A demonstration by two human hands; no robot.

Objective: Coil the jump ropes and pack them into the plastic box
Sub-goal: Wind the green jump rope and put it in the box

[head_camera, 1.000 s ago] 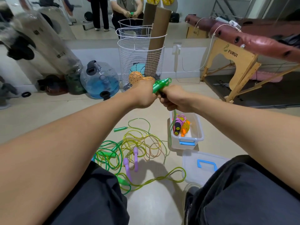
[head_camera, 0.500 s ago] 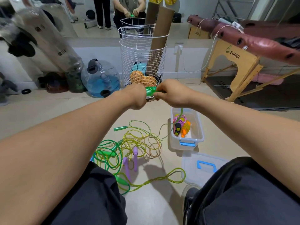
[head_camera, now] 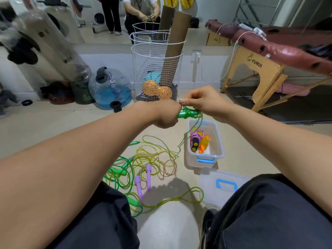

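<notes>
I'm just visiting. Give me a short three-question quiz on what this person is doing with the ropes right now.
1. True or false: the plastic box already holds coiled ropes.
2. Which hand grips the green handles? A) left hand B) right hand
3. Fill in: the box lid lies on the ____, beside the box.

Key: 1 true; 2 A, while the right hand pinches the green cord wound round the handles; 3 floor.
</notes>
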